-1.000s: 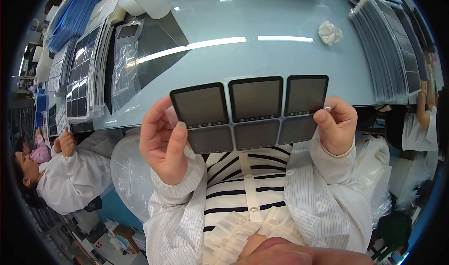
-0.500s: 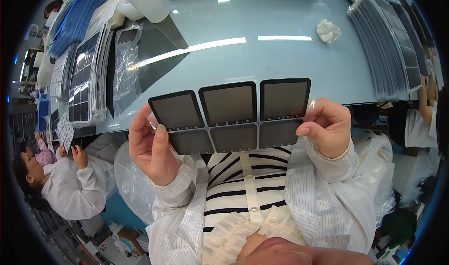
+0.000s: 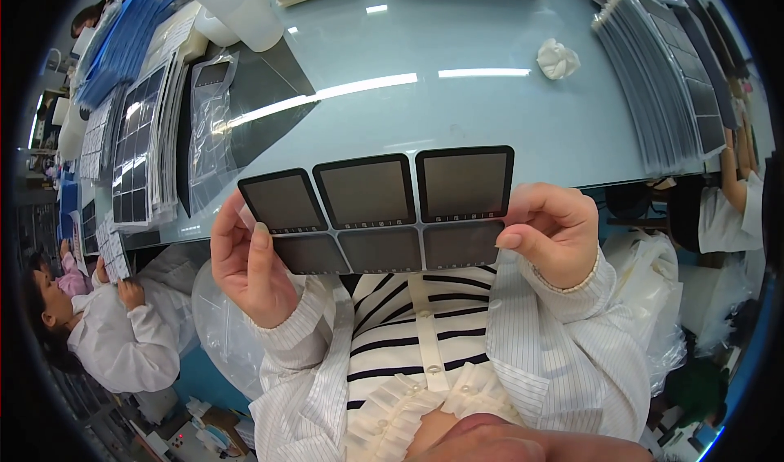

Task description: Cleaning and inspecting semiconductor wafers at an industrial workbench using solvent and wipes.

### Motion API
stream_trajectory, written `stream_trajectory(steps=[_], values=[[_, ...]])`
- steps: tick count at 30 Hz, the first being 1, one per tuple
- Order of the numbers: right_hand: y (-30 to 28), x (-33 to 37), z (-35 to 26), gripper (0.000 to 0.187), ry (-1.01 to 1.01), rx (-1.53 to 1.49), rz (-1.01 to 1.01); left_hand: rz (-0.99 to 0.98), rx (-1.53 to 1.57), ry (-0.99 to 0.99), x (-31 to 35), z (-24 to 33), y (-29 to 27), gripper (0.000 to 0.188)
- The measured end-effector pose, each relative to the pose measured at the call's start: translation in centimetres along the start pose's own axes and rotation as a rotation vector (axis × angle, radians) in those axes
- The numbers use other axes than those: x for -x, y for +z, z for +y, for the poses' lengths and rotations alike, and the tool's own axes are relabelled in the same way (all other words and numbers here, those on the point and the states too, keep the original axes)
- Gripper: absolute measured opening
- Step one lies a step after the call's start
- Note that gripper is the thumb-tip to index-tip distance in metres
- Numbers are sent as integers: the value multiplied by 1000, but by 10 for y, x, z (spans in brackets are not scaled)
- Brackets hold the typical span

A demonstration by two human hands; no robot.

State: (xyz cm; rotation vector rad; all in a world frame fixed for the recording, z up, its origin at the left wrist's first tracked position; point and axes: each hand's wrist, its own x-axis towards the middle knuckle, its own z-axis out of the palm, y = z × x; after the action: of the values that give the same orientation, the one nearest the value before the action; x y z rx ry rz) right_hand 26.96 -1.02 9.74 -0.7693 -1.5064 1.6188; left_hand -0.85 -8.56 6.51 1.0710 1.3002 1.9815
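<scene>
A clear film sheet with several dark, black-bordered rectangular panels (image 3: 364, 191) is held up in front of my chest, above the table's near edge. The panels sit in two rows of three, with small pale marks along their lower borders. My left hand (image 3: 255, 266) pinches the sheet's left edge, thumb on the face towards me and fingers behind. On the opposite edge, my right hand (image 3: 554, 232) grips it between thumb and curled fingers. The fingertips behind the sheet are hidden.
Stacked panel sheets stand at the left (image 3: 139, 148) and right (image 3: 653, 78) of the glossy table (image 3: 392, 111). A clear plastic bag (image 3: 212, 127), a translucent bottle (image 3: 245, 13) and crumpled white tissue (image 3: 558, 59) lie about. A co-worker (image 3: 122, 331) sits at left holding a sheet.
The sheet and both my hands have shifted slightly left in the picture, and the sheet's tilt has changed a little. The whole view has also shifted slightly. My grip looks the same.
</scene>
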Motion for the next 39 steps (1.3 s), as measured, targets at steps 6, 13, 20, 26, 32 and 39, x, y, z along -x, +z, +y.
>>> stream_trajectory(steps=[6,13,20,26,32,39], values=[[-6,3,6,16,-61,54,1,-10,-22,5,-2,-4,1,41],[-1,4,2,30,-89,-32,55,-46,21,-15,-5,0,12,38],[-6,7,5,27,-93,-102,68,-45,9,-32,-5,2,19,37],[-1,3,4,19,5,96,54,-88,-20,-12,-3,-1,13,39],[0,4,4,39,145,-202,127,-24,-26,-11,-1,-3,10,40],[1,1,2,23,84,-58,60,-66,26,-20,-2,-5,8,40]])
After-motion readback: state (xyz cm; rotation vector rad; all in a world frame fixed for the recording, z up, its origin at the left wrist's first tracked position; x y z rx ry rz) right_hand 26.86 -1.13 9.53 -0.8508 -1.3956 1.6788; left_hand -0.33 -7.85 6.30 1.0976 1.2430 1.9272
